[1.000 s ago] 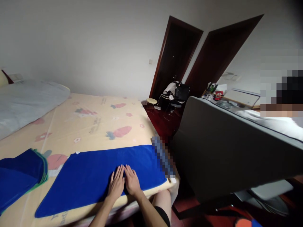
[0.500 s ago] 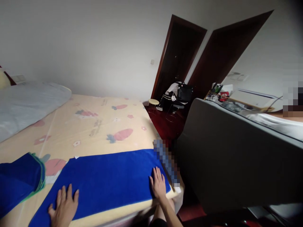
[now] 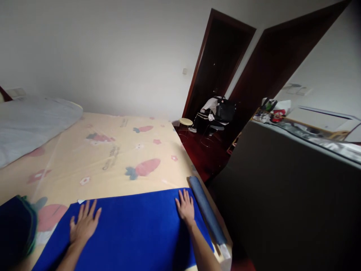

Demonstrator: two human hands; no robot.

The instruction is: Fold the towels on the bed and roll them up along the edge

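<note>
A blue cloth [image 3: 135, 226], which looks like a towel, lies spread flat along the near edge of the bed. My left hand [image 3: 84, 223] rests on its left part, palm down with fingers spread, close to a small white tag [image 3: 81, 201] at the far edge. Flat near the far right corner lies my right hand [image 3: 185, 205], its fingers stretched out. A denim-blue roll [image 3: 207, 210] sits just right of the cloth, on the bed's edge. More folded dark blue cloth with green edging [image 3: 19, 226] is at the far left.
The bed [image 3: 158, 177] has a cream sheet printed with carrots and flowers. A grey pillow or quilt [image 3: 39, 124] lies at the back left. To the right stands a dark grey panel [image 3: 282, 195] beside a cluttered desk. Stools [image 3: 185, 122] and a black bag [image 3: 225, 110] are by the doors.
Both hands have slid away from me over the blue cloth, toward its far edge. My view has shifted slightly, and the person at the right edge is out of sight.
</note>
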